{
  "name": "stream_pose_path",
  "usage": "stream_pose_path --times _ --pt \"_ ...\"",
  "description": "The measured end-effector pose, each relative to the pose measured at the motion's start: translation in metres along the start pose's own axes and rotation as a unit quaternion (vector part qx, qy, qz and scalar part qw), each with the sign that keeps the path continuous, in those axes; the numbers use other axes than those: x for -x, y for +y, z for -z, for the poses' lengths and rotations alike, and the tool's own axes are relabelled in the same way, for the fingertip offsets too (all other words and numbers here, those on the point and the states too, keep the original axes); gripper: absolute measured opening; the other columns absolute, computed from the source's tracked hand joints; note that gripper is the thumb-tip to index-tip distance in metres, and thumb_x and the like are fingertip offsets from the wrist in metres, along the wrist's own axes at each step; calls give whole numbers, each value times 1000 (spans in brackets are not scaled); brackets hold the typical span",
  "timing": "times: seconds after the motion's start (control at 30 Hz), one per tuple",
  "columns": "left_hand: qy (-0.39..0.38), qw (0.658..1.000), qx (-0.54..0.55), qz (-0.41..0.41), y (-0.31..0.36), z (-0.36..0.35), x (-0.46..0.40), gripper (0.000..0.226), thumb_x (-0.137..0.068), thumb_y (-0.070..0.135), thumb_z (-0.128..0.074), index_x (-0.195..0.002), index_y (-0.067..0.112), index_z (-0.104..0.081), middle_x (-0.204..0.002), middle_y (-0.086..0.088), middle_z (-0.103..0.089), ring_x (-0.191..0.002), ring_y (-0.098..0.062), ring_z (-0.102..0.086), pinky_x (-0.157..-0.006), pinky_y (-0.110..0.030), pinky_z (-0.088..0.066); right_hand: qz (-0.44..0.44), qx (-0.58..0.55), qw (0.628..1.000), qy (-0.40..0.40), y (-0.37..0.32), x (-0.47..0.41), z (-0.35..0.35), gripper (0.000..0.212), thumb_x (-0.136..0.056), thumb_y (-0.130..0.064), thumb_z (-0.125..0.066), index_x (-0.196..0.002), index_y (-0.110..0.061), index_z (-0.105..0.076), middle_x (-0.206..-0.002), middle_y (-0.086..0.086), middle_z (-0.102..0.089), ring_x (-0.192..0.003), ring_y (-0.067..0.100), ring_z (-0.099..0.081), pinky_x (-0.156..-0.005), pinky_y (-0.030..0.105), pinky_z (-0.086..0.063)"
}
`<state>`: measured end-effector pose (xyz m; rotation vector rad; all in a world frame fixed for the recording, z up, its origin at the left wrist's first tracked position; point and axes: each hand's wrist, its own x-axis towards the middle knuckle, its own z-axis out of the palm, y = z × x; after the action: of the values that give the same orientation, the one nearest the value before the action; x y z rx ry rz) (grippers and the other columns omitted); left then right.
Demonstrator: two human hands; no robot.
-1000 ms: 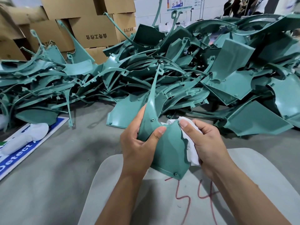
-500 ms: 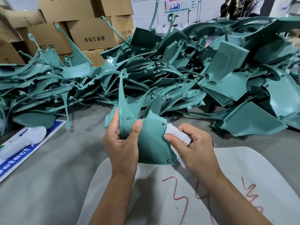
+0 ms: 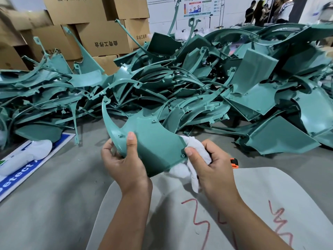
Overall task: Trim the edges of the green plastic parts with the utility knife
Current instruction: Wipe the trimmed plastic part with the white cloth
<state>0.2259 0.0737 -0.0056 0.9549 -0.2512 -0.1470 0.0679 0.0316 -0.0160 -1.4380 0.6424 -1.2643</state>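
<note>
Left hand grips green panel, arm up-left | right hand clutches white rag at right edge | utility knife just beyond right hand

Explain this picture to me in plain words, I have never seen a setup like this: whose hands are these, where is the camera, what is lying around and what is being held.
No machine here: a person wears a camera on the head, looking forward and down at their own two bare hands.

The left hand grips one green plastic part, a curved panel with a long thin arm, thumb on top. The right hand pinches the panel's other edge and also holds a white cloth.

Behind, on the grey floor, lies a big pile of green parts, with cardboard boxes stacked further back. Something orange and black, maybe the utility knife, peeks out just past the right hand. In front lies a pale sheet with red marks.
</note>
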Motion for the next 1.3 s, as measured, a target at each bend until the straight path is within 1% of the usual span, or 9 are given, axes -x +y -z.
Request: stream_pose_path --times 0.2,0.37,0.57,0.73,0.9,1.03,1.13,1.2,1.3 --pt "-82 987 51 126 6 -9 14 29 -92 25 -71 -118 13 -64 -104 1 -77 -99 -23 -72 -98 -58 -55 -73 -193 978 35 -6 -5 -2 33 -95 -28 -65 -100 4 -61 -76 10 -67 -60 16 -64 -50 28 -54" --pt "-193 933 128 276 6 -12 25 58 -90 25 -64 -145 14 -52 -137 -15 -65 -127 -38 -61 -107 -63 -46 -38 -98 987 117 -2 -11 6 51 -98 -47 -55 -107 3 -59 -89 28 -65 -76 21 -64 -66 34 -57" --pt "-150 967 127 164 2 -27 51 27 -99 24 -60 -123 33 -66 -124 0 -74 -114 -25 -71 -89 -42 -62 -76 -42 993 80 16 4 -16 26 -102 -55 -55 -98 -30 -60 -89 6 -72 -84 18 -71 -78 37 -58" --pt "-153 965 132 165 -2 -28 57 14 -87 39 -69 -97 40 -78 -111 5 -78 -103 -17 -75 -75 -25 -60 -81 -18 997 3 21 4 -20 22 -109 -33 -53 -113 -14 -63 -112 4 -76 -111 22 -71 -99 52 -55" --pt "-281 932 122 193 -7 -21 50 25 -92 25 -70 -115 33 -75 -128 -5 -72 -114 -26 -71 -82 -36 -61 -38 -94 993 61 7 -15 4 20 -108 -28 -56 -116 -15 -68 -104 10 -78 -86 22 -74 -73 39 -62" --pt "-331 924 32 187 -9 -15 46 39 -80 33 -77 -118 33 -71 -128 -2 -72 -120 -26 -68 -103 -52 -52 -42 -74 987 134 7 -29 27 27 -100 -43 -62 -104 -18 -71 -79 9 -70 -77 27 -63 -78 59 -58" --pt "-409 901 -34 141 -4 -10 44 27 -85 31 -73 -112 35 -75 -119 1 -76 -114 -20 -70 -96 -36 -56 -59 -88 979 176 10 -36 38 26 -105 -36 -61 -107 -12 -70 -95 26 -72 -83 31 -66 -82 62 -57" --pt "-467 874 -69 120 0 -7 39 30 -88 23 -73 -115 36 -74 -119 3 -76 -114 -15 -70 -91 -22 -55 -78 -122 974 175 11 -39 42 33 -105 -37 -62 -108 -5 -68 -69 28 -61 -61 32 -60 -63 56 -54" --pt "-577 793 -28 195 7 0 30 51 -77 8 -80 -125 23 -70 -128 -7 -71 -120 -24 -66 -100 -36 -54 -150 -208 958 124 12 -40 44 37 -101 -43 -66 -110 -7 -73 -50 19 -48 -37 26 -45 -49 36 -47"
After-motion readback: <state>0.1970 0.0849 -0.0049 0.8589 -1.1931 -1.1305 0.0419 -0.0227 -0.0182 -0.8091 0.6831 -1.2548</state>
